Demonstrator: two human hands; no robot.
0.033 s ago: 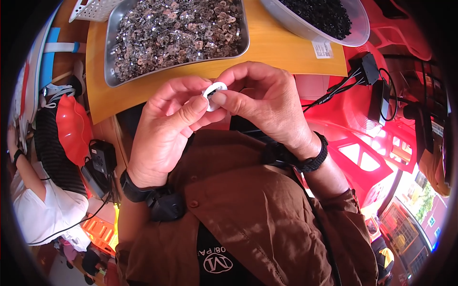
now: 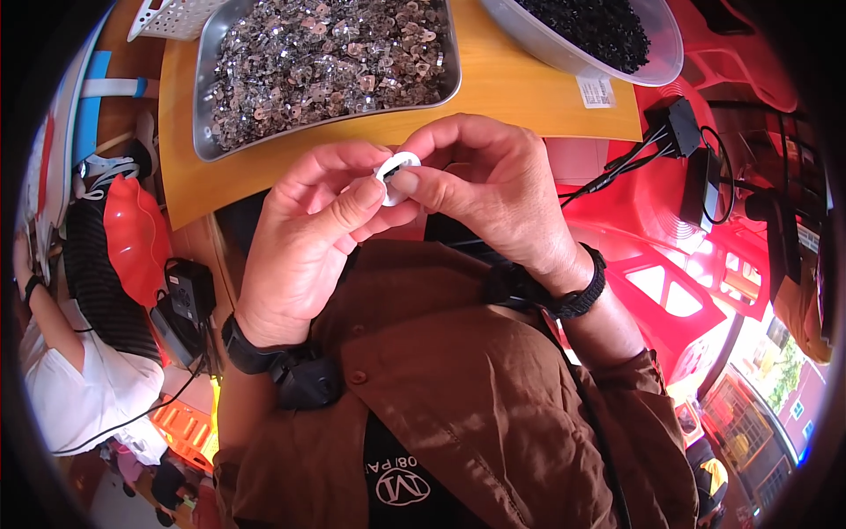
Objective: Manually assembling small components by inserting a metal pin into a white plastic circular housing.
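Observation:
Above the near edge of the table, both hands hold a small round white plastic part (image 2: 404,160) with a hollow middle. My left hand (image 2: 304,225) pinches its left side between thumb and fingers. The thumb of my right hand (image 2: 502,189) presses into the hollow, where something small and dark shows, too small to name. Fingertips hide the part's lower side. Beyond the hands lies a metal tray (image 2: 204,110) heaped with small metal clips (image 2: 326,66). At the far right, a translucent plastic bowl (image 2: 667,55) holds many small black pieces (image 2: 599,33).
A white perforated basket (image 2: 172,19) stands at the far left of the yellow-brown table (image 2: 529,93). Black cables (image 2: 617,163) run to a black box (image 2: 679,128) at right, near red plastic stools (image 2: 656,282). At left sit a red-orange wavy dish (image 2: 137,238) and another person's white sleeve (image 2: 97,379).

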